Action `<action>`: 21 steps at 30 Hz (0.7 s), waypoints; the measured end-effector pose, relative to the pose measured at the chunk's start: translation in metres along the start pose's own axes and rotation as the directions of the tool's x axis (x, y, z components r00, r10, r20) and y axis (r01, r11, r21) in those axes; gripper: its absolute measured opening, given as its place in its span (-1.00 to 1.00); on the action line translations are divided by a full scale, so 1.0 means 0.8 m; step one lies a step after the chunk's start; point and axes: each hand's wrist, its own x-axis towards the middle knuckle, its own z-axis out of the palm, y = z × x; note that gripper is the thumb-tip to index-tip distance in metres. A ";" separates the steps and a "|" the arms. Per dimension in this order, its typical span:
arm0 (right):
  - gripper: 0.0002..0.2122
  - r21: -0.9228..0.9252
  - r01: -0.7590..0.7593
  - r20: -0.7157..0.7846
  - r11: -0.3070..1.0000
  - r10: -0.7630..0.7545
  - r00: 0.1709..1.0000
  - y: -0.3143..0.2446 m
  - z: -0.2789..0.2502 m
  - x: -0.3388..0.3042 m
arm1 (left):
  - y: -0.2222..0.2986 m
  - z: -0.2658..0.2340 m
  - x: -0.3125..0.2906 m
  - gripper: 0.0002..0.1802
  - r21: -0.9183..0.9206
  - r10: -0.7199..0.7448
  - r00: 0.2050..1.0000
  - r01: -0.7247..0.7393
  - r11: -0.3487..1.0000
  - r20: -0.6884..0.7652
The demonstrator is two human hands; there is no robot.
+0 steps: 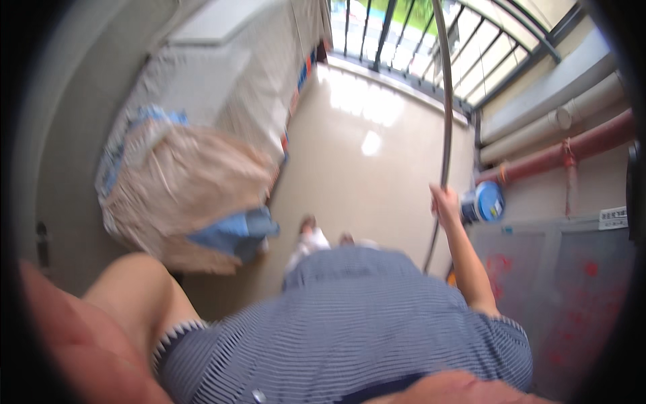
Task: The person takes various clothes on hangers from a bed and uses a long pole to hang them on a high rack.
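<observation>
My right hand [445, 205] is closed around a long, thin greyish pole [447, 101], out in front of me to the right. The pole runs up past the top of the view toward the railing, and its lower part passes behind my hand down toward the floor. Neither end of it can be made out. My left arm is bent sharply, and what looks like my left hand [87, 343] is a large blur close to the camera at the lower left. Its fingers cannot be made out.
On the left stands a bulky pile under plastic and brown paper covers [195, 182], with a blue piece [235, 232] at its near end. A blue-and-white bucket [483, 202], red pipe [538, 161] and grey panels [538, 289] line the right. A black railing [404, 40] closes the far end.
</observation>
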 end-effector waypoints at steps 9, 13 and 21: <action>-0.74 0.083 -0.041 0.013 0.996 0.040 0.999 0.038 -0.012 0.002 | -0.042 0.032 0.005 -0.70 0.039 0.004 0.999 -0.003 0.999 -0.037; -0.74 0.181 -0.021 0.016 0.983 0.018 1.000 0.065 0.000 -0.026 | -0.031 0.034 0.006 -0.71 0.030 0.044 0.997 -0.042 0.999 -0.068; -0.74 0.317 -0.221 0.015 0.922 0.229 0.973 0.040 0.064 -0.086 | -0.051 0.018 0.009 -0.72 0.032 0.015 0.993 -0.012 0.999 -0.117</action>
